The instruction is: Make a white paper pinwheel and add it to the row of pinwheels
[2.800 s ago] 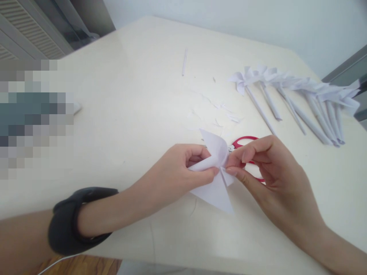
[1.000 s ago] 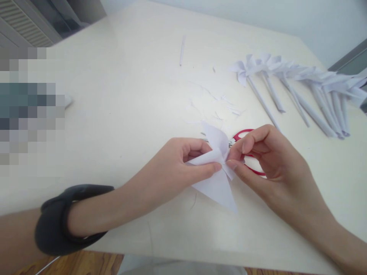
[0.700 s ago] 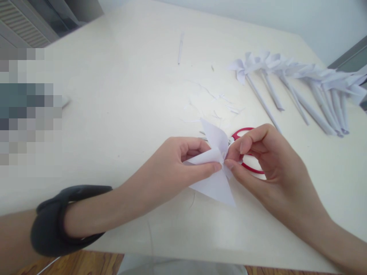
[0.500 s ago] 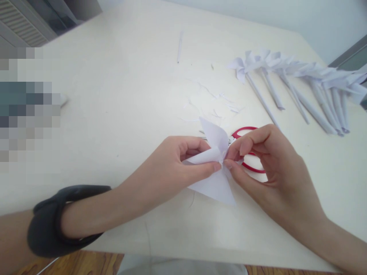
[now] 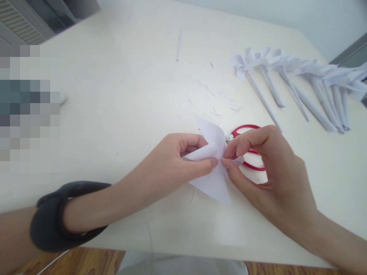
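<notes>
Our left hand [image 5: 174, 160] reaches in from the lower left, forearm stretched across, a dark band around the wrist. Its thumb and curled forefinger are pinched together. Our right hand [image 5: 266, 172] comes in from the lower right, wrist bent, thumb and forefinger pressed tip to tip. The two pinches meet, fingertips touching, the other fingers loosely curled behind.

Scissors [image 5: 249, 147] behind folded paper [image 5: 213, 168], pinwheels [image 5: 292, 82] far right on table [image 5: 114, 95]
</notes>
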A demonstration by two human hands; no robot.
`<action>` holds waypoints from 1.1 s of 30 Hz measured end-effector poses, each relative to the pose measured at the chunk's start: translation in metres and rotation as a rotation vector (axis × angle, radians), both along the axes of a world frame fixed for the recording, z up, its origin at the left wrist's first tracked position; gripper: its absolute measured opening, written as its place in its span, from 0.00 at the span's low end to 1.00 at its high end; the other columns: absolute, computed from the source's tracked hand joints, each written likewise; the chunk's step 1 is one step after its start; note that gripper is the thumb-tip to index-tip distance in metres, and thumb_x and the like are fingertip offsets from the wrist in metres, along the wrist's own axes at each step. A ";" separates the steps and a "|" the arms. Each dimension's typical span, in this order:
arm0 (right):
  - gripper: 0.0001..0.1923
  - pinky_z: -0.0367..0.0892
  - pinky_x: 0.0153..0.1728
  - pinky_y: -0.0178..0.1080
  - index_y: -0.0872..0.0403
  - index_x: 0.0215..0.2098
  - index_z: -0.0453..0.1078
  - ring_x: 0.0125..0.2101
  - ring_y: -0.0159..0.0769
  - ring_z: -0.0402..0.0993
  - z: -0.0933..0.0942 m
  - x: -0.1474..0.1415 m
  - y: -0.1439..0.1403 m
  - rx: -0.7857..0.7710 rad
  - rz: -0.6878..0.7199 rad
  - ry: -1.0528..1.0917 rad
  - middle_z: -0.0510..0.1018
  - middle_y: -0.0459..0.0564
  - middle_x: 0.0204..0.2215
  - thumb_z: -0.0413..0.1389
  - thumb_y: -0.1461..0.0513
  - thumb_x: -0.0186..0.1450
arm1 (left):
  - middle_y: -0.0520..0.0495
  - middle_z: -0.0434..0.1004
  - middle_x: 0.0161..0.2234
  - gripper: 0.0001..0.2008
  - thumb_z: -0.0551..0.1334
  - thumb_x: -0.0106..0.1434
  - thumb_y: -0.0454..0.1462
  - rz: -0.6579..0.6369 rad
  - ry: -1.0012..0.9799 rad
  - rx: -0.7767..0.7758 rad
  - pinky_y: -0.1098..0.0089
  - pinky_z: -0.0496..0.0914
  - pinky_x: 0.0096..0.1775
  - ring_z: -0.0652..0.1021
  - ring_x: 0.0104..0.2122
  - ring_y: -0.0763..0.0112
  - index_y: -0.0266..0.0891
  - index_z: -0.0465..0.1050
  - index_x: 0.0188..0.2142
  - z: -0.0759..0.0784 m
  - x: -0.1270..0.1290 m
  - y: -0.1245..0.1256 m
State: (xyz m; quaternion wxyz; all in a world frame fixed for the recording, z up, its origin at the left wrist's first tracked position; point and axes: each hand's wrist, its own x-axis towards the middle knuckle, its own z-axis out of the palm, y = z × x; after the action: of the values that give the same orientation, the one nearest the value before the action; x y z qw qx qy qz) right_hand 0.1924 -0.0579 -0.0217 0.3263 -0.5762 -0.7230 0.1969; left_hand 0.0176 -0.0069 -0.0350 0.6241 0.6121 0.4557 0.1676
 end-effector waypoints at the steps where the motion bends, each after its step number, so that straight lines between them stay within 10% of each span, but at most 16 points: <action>1: 0.12 0.70 0.39 0.45 0.48 0.34 0.56 0.37 0.39 0.72 -0.001 0.000 0.000 -0.013 -0.006 0.025 0.71 0.46 0.32 0.55 0.68 0.59 | 0.55 0.72 0.28 0.07 0.60 0.57 0.42 0.001 -0.007 -0.012 0.73 0.71 0.29 0.77 0.31 0.66 0.43 0.70 0.28 0.000 0.000 0.000; 11: 0.13 0.66 0.30 0.41 0.48 0.33 0.58 0.34 0.35 0.68 -0.003 0.003 0.001 -0.172 0.002 0.312 0.69 0.43 0.32 0.55 0.71 0.58 | 0.55 0.72 0.26 0.07 0.59 0.58 0.42 -0.026 0.039 0.000 0.77 0.66 0.24 0.74 0.27 0.72 0.42 0.71 0.28 0.008 0.003 0.002; 33: 0.13 0.69 0.29 0.37 0.49 0.34 0.57 0.38 0.35 0.71 -0.005 0.002 -0.002 -0.055 -0.025 0.117 0.70 0.42 0.30 0.56 0.69 0.58 | 0.55 0.75 0.29 0.07 0.59 0.59 0.41 -0.036 -0.003 0.122 0.76 0.67 0.27 0.76 0.31 0.69 0.42 0.70 0.27 0.005 0.002 0.000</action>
State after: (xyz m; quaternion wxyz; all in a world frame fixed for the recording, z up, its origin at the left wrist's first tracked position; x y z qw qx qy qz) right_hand 0.1941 -0.0595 -0.0262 0.3543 -0.5815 -0.6898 0.2462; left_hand 0.0198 -0.0066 -0.0295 0.5892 0.6569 0.4327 0.1850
